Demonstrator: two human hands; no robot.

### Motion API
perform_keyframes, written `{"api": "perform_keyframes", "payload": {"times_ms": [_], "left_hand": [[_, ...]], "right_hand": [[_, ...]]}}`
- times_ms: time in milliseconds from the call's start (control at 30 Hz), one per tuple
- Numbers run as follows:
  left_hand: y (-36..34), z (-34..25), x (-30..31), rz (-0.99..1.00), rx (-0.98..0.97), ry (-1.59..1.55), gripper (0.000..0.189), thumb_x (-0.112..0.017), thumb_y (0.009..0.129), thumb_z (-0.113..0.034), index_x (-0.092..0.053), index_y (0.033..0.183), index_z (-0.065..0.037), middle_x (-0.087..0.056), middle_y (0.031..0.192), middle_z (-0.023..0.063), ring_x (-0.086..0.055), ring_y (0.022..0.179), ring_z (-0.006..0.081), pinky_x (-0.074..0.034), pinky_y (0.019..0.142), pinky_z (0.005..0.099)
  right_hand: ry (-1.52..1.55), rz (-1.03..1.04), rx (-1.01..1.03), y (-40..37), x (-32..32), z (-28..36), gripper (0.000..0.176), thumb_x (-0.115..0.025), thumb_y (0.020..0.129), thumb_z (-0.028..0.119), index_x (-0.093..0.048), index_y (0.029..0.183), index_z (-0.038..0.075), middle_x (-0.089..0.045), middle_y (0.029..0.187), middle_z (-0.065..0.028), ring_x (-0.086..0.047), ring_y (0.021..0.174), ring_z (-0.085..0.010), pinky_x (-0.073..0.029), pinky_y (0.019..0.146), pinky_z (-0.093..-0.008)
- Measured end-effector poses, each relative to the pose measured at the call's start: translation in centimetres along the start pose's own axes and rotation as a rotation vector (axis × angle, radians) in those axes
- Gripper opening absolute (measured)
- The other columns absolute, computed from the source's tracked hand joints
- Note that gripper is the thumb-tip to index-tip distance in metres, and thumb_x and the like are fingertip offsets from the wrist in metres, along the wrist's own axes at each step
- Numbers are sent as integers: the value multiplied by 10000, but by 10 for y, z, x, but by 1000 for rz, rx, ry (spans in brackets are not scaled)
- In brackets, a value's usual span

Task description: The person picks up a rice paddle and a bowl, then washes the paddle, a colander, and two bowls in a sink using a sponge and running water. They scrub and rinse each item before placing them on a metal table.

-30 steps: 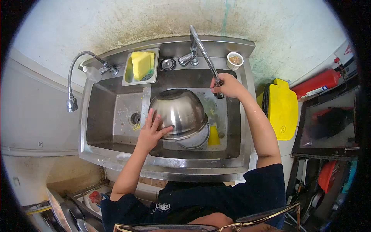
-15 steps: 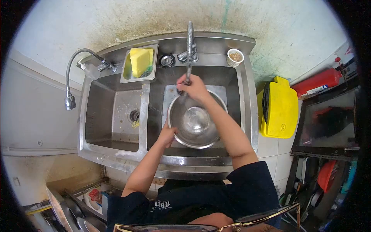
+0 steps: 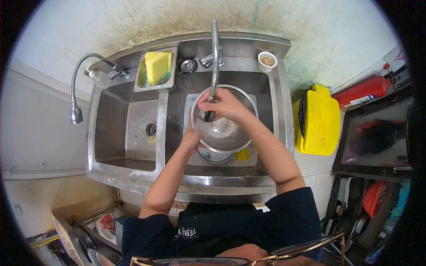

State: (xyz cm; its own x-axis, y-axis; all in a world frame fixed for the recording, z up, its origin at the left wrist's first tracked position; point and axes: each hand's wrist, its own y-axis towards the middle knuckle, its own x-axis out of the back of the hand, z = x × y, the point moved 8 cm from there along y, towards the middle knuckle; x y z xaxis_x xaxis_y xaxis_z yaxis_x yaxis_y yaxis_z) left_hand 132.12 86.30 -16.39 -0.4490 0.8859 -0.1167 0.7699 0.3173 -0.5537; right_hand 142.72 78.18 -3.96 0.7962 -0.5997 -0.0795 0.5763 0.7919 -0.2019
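My left hand (image 3: pixel 191 138) grips the left rim of a round metal bowl (image 3: pixel 242 133) above the right sink basin. With my right hand (image 3: pixel 224 105) I hold the head of the flexible faucet (image 3: pixel 214 57) over the bowl, its nozzle pointing down inside. Water lies in the bottom of the bowl. Under the bowl's near edge, part of another round metal item (image 3: pixel 214 157) and a yellow piece (image 3: pixel 242 154) show in the basin.
A metal tray (image 3: pixel 172 80) with yellow sponges (image 3: pixel 157 67) sits behind the divider. The left basin (image 3: pixel 137 128) has a second faucet (image 3: pixel 76 115) beside it. A white cup (image 3: pixel 266 62) stands at the back right, near a yellow bin (image 3: pixel 321 119).
The bowl has moved away from me and uncovered the items beneath it. My right hand has brought the faucet head slightly lower, over the bowl.
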Motion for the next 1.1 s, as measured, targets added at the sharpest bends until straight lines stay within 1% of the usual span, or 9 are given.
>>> {"api": "perform_keyframes", "payload": {"times_ms": [100, 200, 500, 700, 767, 900, 1000, 1033, 1100], "left_hand": [[-14, -27, 13, 31, -79, 97, 835, -416, 658, 104, -185, 1402, -194, -479, 1198, 104, -581, 868, 209, -507, 615, 287], [-21, -52, 27, 64, -467, 393, 866, -387, 661, 147, -111, 1418, -169, -121, 1457, 165, -126, 1347, 281, -173, 1074, 349], [-109, -102, 54, -126, -1014, 969, 857, -382, 587, 194, -235, 1378, -98, -109, 1449, 197, -155, 1319, 387, -255, 1042, 420], [-168, -130, 65, -253, -1407, 1169, 689, -602, 589, 95, -458, 1210, -165, -187, 1421, 218, -247, 1265, 457, -352, 987, 467], [-178, -135, 65, -283, -1470, 1192, 673, -628, 581, 79, -474, 1188, -167, -186, 1424, 215, -254, 1260, 463, -371, 968, 470], [-199, -136, 74, -461, -1211, 1068, 697, -622, 602, 101, -473, 1218, -189, -176, 1431, 207, -264, 1267, 441, -394, 952, 432], [-215, -120, 89, -693, -1228, 829, 851, -426, 604, 220, -332, 1357, -164, -150, 1437, 203, -202, 1313, 352, -253, 1050, 368], [-222, -110, 101, -734, -1147, 695, 874, -348, 579, 244, -279, 1375, -111, -116, 1451, 180, -132, 1336, 325, -183, 1079, 382], [-246, -82, 128, -729, -1029, 429, 865, -322, 611, 227, -183, 1402, -94, -70, 1471, 132, -33, 1357, 258, -162, 1081, 358]], "right_hand": [[-219, 22, -63, -12, 40, -2, 142, -673, 750, 155, -597, 842, 79, -592, 750, 2, -551, 681, -72, -449, 517, -220], [-423, -72, 121, -3, 76, -4, 126, -675, 732, 100, -594, 823, 70, -585, 709, 8, -534, 636, -68, -433, 546, -228], [-653, -294, 203, -10, 86, -3, 225, -671, 718, 75, -560, 911, 48, -570, 758, -14, -521, 664, -72, -428, 589, -242], [-434, -563, 253, -27, 94, -77, 424, -737, 616, 148, -554, 985, 46, -614, 925, -162, -597, 896, -300, -457, 758, -372], [-665, -314, -49, -8, 79, -129, 480, -762, 588, 161, -559, 1002, 30, -614, 878, -207, -593, 885, -349, -460, 756, -384], [-876, -363, 292, 34, 52, -172, 303, -628, 727, 245, -578, 879, -13, -603, 748, -225, -617, 757, -330, -476, 676, -378], [-700, 14, -172, 72, 25, -240, 286, -499, 816, 245, -601, 919, -1, -627, 744, -133, -618, 703, -257, -484, 660, -375], [-744, 97, 75, 64, -3, -247, 292, -537, 810, 308, -590, 805, 21, -586, 641, -127, -582, 594, -221, -457, 557, -341], [-1199, 758, -22, 20, -52, -310, 410, -555, 784, 296, -563, 1058, -8, -553, 1109, -206, -521, 1034, -313, -415, 862, -408]]}}
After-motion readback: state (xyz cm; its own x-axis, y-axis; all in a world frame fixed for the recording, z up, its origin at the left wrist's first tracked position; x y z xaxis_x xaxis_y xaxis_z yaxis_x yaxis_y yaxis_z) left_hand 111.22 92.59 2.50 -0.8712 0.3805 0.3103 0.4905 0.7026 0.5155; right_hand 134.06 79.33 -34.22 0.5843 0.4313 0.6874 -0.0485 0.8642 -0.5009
